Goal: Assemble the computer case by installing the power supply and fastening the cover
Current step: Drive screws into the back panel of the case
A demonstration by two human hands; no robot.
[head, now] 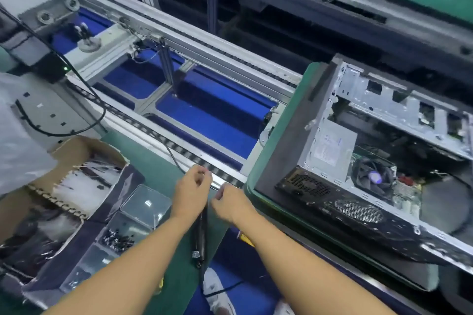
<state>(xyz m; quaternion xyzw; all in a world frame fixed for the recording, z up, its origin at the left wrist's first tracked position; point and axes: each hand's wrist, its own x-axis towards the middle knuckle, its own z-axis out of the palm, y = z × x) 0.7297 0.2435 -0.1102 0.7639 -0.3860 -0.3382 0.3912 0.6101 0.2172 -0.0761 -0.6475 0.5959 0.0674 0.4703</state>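
The open computer case (371, 110) lies on a green pallet (256, 158) at the right, its black rear panel (358, 210) facing me. Inside sit a grey power supply (330, 151) and a CPU fan (373, 176). No cover is on the case. My left hand (190, 189) is just left of the pallet's corner, fingers curled, and seems to grip the top of a black electric screwdriver (200, 235) that hangs down between my forearms. My right hand (230, 203) is beside it with curled fingers near the screwdriver's top; what it pinches is hidden.
A clear compartment tray (146, 204) with small dark screws (117, 238) stands at the lower left. Beside it is a cardboard box (76, 151) of white ties. Conveyor rails (179, 41) cross from upper left. A black cable (99, 107) loops at the left.
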